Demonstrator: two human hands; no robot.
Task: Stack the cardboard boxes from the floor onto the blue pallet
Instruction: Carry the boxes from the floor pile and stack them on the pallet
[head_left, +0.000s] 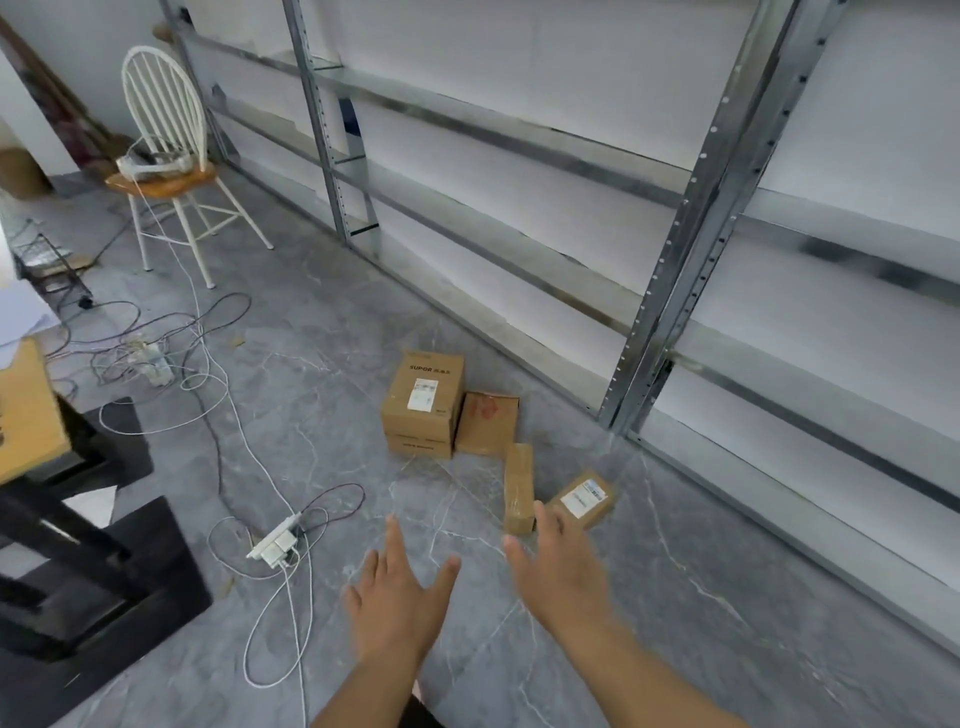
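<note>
Several cardboard boxes lie on the grey marble floor by the metal shelving. The tallest box (423, 402) has a white label and dark print. A flat box with red marks (487, 423) leans beside it. A narrow taped box (518, 486) and a small labelled box (584, 498) lie nearer to me. My left hand (397, 592) and my right hand (558, 566) are stretched out over the floor with fingers spread, holding nothing. My right fingertips overlap the narrow box's near end in the picture; contact cannot be told. No blue pallet is in view.
Metal shelving (675, 291) runs along the right wall. White and dark cables with a power strip (275, 543) trail across the floor on the left. A white chair (166, 156) stands at the back. Black furniture (78, 561) fills the lower left.
</note>
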